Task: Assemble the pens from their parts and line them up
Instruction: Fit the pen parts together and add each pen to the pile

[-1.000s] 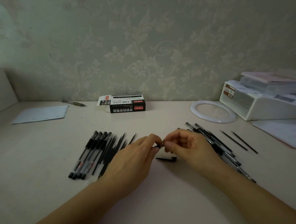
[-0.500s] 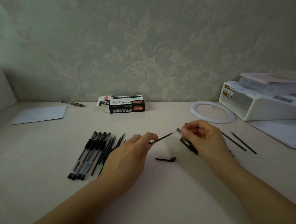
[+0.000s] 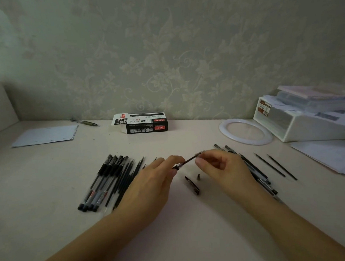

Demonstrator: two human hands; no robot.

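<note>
Left hand [image 3: 150, 184] pinches the refill [image 3: 186, 161] at its near end; right hand [image 3: 220, 167] pinches its far tip. Cap [image 3: 192, 185] and nose cone [image 3: 198, 177] lie just below. Recommendation: keep the refill straight and seat it fully.

On the pen box [image 3: 145, 123] at the back of my desk, I could read "1120" printed upside down on its top face, and the same "1120" again, turned sideways, on its open end flap. There were red labels on the box and a row of small white print along its black front, but those were too small for me to make out. The white tray [image 3: 300, 122] to my right carried a sticker [image 3: 264, 108] with print that was too blurred to read.
</note>
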